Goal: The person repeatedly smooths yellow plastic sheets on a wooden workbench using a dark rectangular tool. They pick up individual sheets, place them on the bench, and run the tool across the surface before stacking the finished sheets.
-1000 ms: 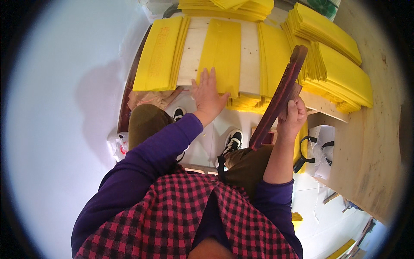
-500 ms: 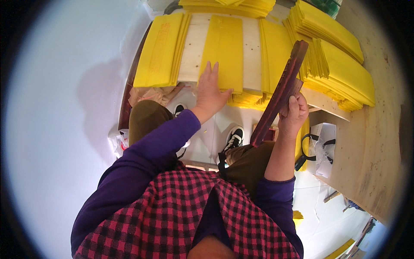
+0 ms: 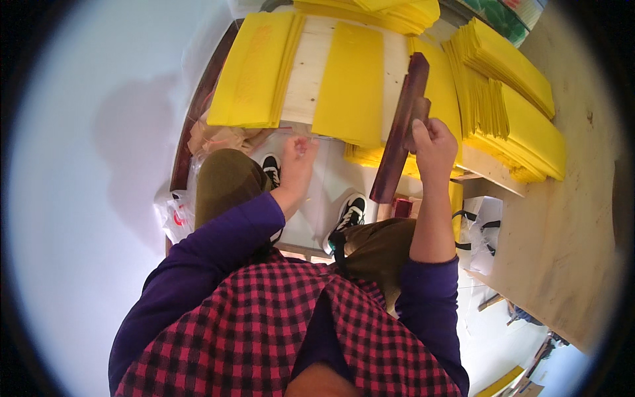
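My right hand (image 3: pixel 436 145) grips a long, dark-red wooden stamp block (image 3: pixel 402 126) by the short handle on its back. The block is raised and tilted over the right part of the low table, its lower end toward my right knee. My left hand (image 3: pixel 299 162) hovers off the table's front edge with fingers curled in and nothing visible in them. Just beyond it, a yellow paper sheet pile (image 3: pixel 350 86) lies in the middle of the table. To the left is a stack of yellow sheets (image 3: pixel 251 73) with faint reddish print on top.
More yellow stacks (image 3: pixel 516 119) stand on the right, beside a wooden board (image 3: pixel 542 251). Another yellow stack (image 3: pixel 377 13) lies at the far edge. A small red tray (image 3: pixel 402 207) sits low by my right knee. Crumpled brown paper (image 3: pixel 215 137) lies under the table's left.
My left hand has drawn back from the middle yellow sheets toward me, its fingers curling in. My right hand has moved the stamp block leftward. The view has shifted a little.
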A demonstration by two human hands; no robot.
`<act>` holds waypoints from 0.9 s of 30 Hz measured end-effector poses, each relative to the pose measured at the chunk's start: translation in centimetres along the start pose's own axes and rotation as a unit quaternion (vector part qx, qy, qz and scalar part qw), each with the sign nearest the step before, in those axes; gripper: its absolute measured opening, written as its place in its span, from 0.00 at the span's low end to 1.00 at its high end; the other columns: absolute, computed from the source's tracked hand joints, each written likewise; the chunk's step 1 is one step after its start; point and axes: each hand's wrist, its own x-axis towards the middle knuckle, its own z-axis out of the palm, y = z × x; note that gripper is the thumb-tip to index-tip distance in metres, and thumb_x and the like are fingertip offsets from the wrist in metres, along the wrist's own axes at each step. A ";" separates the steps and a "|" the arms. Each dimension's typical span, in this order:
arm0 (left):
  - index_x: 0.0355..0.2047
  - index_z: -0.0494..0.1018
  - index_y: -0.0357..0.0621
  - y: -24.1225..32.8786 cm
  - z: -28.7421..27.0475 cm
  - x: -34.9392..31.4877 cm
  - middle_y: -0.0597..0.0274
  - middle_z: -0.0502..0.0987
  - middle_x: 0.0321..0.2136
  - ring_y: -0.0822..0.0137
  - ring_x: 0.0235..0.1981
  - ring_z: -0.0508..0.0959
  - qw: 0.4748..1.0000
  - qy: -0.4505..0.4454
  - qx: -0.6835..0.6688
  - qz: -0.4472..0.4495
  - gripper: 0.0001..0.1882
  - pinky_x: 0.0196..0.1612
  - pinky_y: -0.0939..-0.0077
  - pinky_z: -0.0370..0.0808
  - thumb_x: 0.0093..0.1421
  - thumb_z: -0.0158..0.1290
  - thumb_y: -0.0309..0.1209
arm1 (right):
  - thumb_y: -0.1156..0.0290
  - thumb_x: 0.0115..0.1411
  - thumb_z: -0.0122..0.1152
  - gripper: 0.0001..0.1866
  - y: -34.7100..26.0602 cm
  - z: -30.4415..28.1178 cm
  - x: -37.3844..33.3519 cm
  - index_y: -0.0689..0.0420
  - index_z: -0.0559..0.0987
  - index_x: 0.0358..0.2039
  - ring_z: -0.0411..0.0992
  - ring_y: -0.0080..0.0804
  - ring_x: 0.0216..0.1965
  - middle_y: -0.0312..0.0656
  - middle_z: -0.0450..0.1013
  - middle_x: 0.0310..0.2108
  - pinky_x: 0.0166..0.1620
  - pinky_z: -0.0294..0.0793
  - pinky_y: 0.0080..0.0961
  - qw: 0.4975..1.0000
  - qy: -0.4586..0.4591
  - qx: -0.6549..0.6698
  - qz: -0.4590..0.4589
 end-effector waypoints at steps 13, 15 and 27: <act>0.32 0.71 0.44 0.5 1.2 3.3 0.64 0.76 0.28 0.74 0.29 0.72 0.961 -0.136 -0.133 -0.201 0.13 0.36 0.77 0.65 0.60 0.47 0.40 | 0.55 0.44 0.53 0.21 -2.2 11.2 10.7 0.64 0.74 0.19 0.71 0.45 0.24 0.53 0.71 0.20 0.30 0.69 0.35 0.924 -0.143 -0.349 -0.062; 0.32 0.71 0.43 0.4 1.1 3.3 0.64 0.76 0.27 0.75 0.29 0.72 0.961 -0.135 -0.133 -0.200 0.12 0.35 0.79 0.66 0.60 0.47 0.38 | 0.54 0.44 0.54 0.20 -2.2 12.3 11.9 0.62 0.76 0.22 0.72 0.46 0.29 0.52 0.73 0.24 0.33 0.70 0.36 0.908 -0.162 -0.383 -0.047; 0.31 0.71 0.36 0.0 1.0 3.2 0.62 0.75 0.26 0.74 0.27 0.72 0.962 -0.126 -0.162 -0.179 0.10 0.34 0.81 0.69 0.60 0.47 0.31 | 0.54 0.45 0.53 0.19 -1.8 14.8 13.7 0.59 0.77 0.23 0.73 0.41 0.30 0.47 0.75 0.26 0.34 0.71 0.34 0.863 -0.178 -0.472 -0.017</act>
